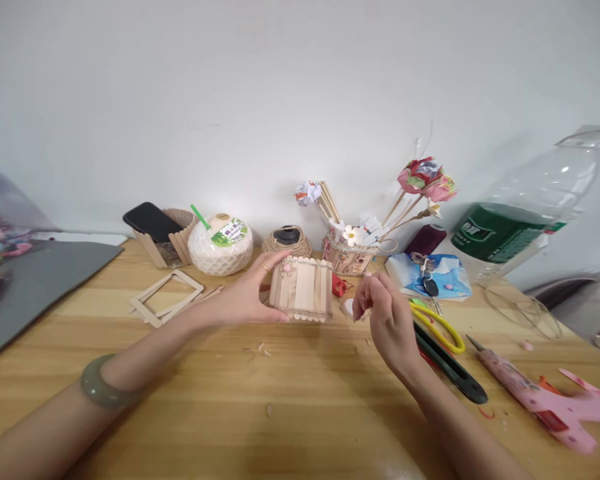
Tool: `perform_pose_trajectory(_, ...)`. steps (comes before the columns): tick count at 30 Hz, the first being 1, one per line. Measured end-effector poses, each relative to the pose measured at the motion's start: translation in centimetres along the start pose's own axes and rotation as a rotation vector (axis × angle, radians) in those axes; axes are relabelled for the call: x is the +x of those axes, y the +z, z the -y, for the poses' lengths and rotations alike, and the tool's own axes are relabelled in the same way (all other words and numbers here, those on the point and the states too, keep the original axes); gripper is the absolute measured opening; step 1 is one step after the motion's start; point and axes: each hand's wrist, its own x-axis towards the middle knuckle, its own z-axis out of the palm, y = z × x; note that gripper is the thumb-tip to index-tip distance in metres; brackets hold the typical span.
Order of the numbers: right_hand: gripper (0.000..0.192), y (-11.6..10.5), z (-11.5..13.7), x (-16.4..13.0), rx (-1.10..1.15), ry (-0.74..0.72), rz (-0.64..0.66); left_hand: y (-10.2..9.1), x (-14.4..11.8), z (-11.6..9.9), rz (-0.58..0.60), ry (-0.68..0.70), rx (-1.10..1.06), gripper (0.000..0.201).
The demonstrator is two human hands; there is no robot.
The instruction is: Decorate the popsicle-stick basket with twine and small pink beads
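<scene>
My left hand (243, 293) grips a small box made of wooden craft sticks (305, 290) by its left side, thumb below and fingers on top. A little pink flower (287, 267) sits on the box's upper left corner, and the box's top and bottom edges look scalloped. To the right of the box, apart from it, my right hand (393, 327) is closed with its fingers curled in a pinch. Whatever those fingers hold, if anything, is too small or hidden to make out. A white round piece (349, 307) lies just left of my right hand.
Behind stand a stick holder with a phone (153, 222), a white coconut (221, 247), twine (286, 244) and a decorated flower pot (350, 257). A stick frame (167, 297) lies left. Yellow-handled scissors (443, 327), a dark green cutter (450, 367), a pink glue gun (540, 400) and a large bottle (510, 227) are right.
</scene>
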Motion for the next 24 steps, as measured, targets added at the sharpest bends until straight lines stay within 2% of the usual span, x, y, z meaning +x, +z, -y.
perform_pose_trajectory(2,0.034,0.3,0.6,-0.7,-0.033,-0.048,0.020,0.0,0.1,-0.1,0.001,-0.011,0.027,0.096)
perform_pose_trajectory(3,0.034,0.5,0.9,-1.1,-0.065,-0.114,0.071,0.0,0.1,-0.1,0.003,-0.012,0.043,0.096)
perform_pose_trajectory(6,0.027,1.8,1.8,-2.3,-0.288,-0.380,0.347,-0.1,0.3,-0.1,0.005,-0.001,0.061,0.095)
perform_pose_trajectory(8,0.027,2.8,2.1,-2.8,-0.427,-0.455,0.482,-0.1,0.4,0.2,-0.005,0.001,0.048,0.093)
perform_pose_trajectory(12,0.029,4.5,2.0,-3.3,-0.519,-0.322,0.516,-0.1,0.7,1.1,-0.052,-0.017,-0.023,0.095)
perform_pose_trajectory(16,0.045,5.7,2.2,-3.1,-0.590,-0.134,0.511,0.1,1.0,1.9,-0.082,-0.034,-0.092,0.093)
perform_pose_trajectory(19,0.052,6.4,2.6,-2.4,-0.587,-0.023,0.517,0.3,1.0,1.6,-0.096,-0.066,-0.153,0.092)
perform_pose_trajectory(24,0.030,6.5,2.9,-1.8,-0.389,0.055,0.551,0.4,1.0,1.2,-0.130,-0.130,-0.185,0.093)
